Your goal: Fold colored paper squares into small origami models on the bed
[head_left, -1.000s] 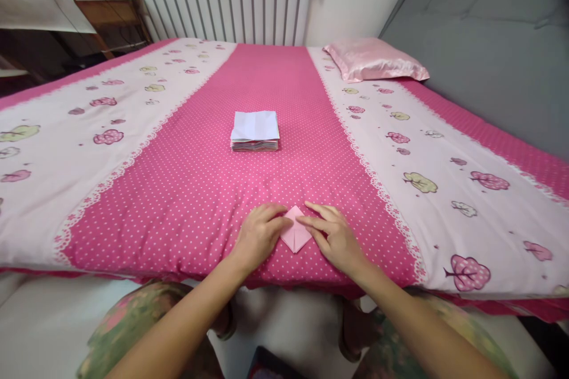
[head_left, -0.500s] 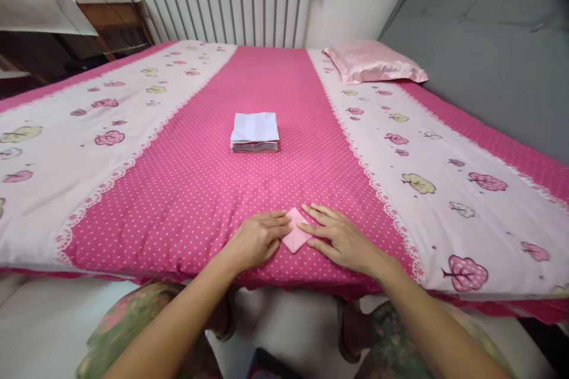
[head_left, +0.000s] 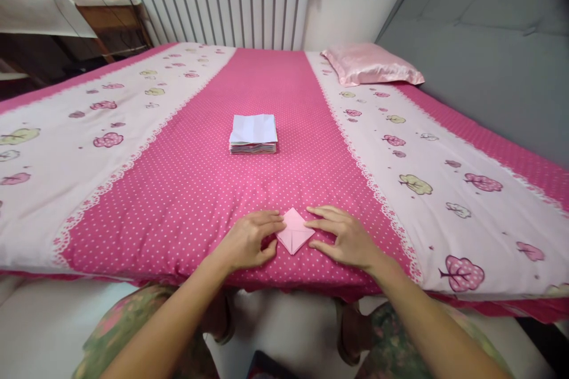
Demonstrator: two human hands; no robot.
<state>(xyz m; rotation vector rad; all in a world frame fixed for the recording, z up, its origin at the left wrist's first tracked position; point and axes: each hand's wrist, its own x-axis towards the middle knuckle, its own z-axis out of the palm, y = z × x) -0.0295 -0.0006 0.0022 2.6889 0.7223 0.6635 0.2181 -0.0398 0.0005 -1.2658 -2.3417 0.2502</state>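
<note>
A small pink folded paper (head_left: 294,231), diamond-shaped with a crease down its middle, lies near the front edge of the bed. My left hand (head_left: 248,241) rests at its left corner with the fingers slightly curled, fingertips touching the paper's edge. My right hand (head_left: 345,237) lies flat at its right corner, fingers stretched out and touching the paper. Neither hand grips it. Farther back on the pink dotted strip sits a stack of square paper sheets (head_left: 253,134), white on top.
The bed cover (head_left: 186,189) has a pink dotted middle and white side bands with tree prints. A pink satin pillow (head_left: 371,63) lies at the back right by a grey headboard (head_left: 484,53). A white radiator (head_left: 222,3) stands behind. My knees show below the bed edge.
Both hands have drawn apart from over the paper's middle to its left and right corners, so more of the pink paper shows. The paper stays in place.
</note>
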